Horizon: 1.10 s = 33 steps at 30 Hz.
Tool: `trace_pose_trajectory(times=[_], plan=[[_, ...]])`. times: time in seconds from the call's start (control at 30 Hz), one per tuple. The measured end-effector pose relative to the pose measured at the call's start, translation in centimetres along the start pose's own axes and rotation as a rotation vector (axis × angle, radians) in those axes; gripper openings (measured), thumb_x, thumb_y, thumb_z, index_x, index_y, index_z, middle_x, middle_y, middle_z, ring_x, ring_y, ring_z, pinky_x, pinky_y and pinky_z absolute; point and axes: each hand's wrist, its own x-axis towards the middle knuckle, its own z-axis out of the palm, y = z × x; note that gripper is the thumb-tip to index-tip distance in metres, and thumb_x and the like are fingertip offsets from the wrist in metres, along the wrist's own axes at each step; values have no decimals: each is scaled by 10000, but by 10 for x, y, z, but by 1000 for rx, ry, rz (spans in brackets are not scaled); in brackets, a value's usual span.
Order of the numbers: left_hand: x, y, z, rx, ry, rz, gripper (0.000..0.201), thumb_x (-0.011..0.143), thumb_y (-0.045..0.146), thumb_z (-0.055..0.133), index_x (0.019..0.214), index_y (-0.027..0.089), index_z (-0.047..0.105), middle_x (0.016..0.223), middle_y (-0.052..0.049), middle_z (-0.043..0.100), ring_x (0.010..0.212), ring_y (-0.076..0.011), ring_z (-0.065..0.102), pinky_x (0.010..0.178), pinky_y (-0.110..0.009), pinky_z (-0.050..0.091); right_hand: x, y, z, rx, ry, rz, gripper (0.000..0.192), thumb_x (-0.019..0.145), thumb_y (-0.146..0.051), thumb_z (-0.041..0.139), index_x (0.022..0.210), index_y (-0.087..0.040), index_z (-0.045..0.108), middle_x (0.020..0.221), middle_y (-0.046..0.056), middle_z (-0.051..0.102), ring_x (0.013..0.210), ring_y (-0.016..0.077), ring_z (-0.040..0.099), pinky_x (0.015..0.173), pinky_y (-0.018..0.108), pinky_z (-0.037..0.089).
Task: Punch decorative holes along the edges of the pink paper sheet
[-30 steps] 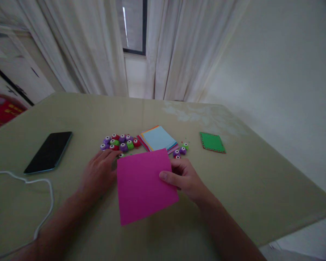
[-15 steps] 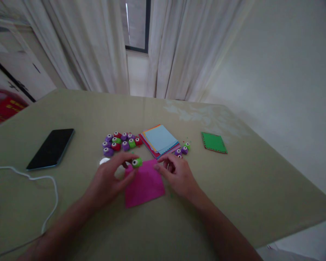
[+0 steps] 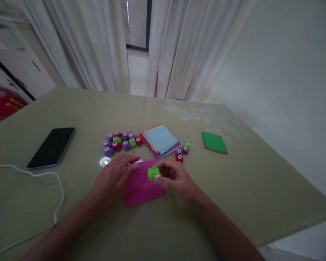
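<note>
A small lime-green craft punch [image 3: 153,173] is gripped between the thumb and fingers of my right hand [image 3: 176,177], above the right part of a pink sheet [image 3: 142,192]. Its white part faces my thumb. My left hand [image 3: 114,177] is at the sheet's upper left corner, with thumb and fingers slightly apart and no punch in them. A bit of something white shows beyond its fingertips. Several purple, red and green punches [image 3: 116,146] with white eye-like tops stand in a group behind my left hand. A smaller group, including a red punch [image 3: 179,158], stands behind my right hand.
A stack of coloured paper [image 3: 163,138] lies behind the pink sheet. Farther right is a green square with a dotted edge [image 3: 214,143]. On the left are a dark tablet [image 3: 51,148] and a white cable [image 3: 60,185]. A shiny round white object [image 3: 104,161] lies beside my left hand.
The green punch has passed from my left hand to my right hand and turned, so its eye-like top no longer faces the camera. The pink sheet has stayed in place.
</note>
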Motion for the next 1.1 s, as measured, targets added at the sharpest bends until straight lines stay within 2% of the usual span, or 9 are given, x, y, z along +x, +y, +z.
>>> trace_pose_trajectory(times=[0.1,0.17,0.27,0.37,0.47,0.63,0.77,0.97,1.1], plan=[[0,-15,5,214,-25,-30,470,1052,564,546,1314,205,696,1298,-146,710,1221,-383,647,1051,-567,516,0,-1,-1,40,7,3,404,744,-387,968,1017,-186,749,891,13,700,758,137,602,696,261,446],[0,-20,9,283,-69,-10,503,1007,580,616,1331,202,684,1324,-151,681,1241,-400,610,1070,-591,489,1,-1,-2,11,31,14,452,686,-336,1003,1039,-192,759,867,0,687,740,131,587,673,252,428],[-1,-24,11,256,-113,-33,466,986,555,661,1302,214,689,1258,-124,669,1181,-364,616,1033,-539,507,2,-1,-4,-60,73,14,485,658,-327,1017,1053,-193,768,846,-8,677,721,125,569,663,250,421],[-1,-25,8,191,-144,-103,436,952,557,702,1239,228,709,1158,-96,675,1106,-340,639,972,-496,529,4,-2,-9,-148,98,16,429,726,-399,978,1029,-182,764,868,10,694,743,136,586,682,264,442],[-1,-25,6,126,-142,-165,448,915,565,735,1216,234,710,1159,-87,673,1072,-327,669,923,-462,547,5,-1,-13,-211,103,63,441,773,-461,939,1041,-173,740,892,25,706,769,151,617,707,279,474],[1,-25,3,51,-110,-167,437,885,590,759,1171,262,727,1145,-93,719,1047,-347,697,899,-461,558,7,4,-14,-292,116,66,487,754,-453,945,1062,-171,694,906,24,701,791,162,633,734,291,512],[3,-24,2,12,-144,-170,467,838,572,797,1172,252,735,1117,-97,743,1033,-356,701,886,-473,558,8,6,-14,-419,142,7,428,850,-473,868,1115,-168,725,827,5,662,736,151,590,671,274,469],[3,-20,0,-57,-173,-175,410,855,464,785,1202,253,732,1131,-82,742,999,-309,723,863,-419,569,9,6,-15,-662,156,-115,349,876,-342,836,1179,-181,768,998,50,677,808,161,606,720,290,481],[4,-20,-2,-95,-188,-168,407,826,444,803,1183,260,737,1168,-82,778,1034,-317,742,891,-422,581,9,5,-12,-663,163,-93,302,848,-290,838,1104,-168,734,968,38,680,775,147,595,695,274,481]])
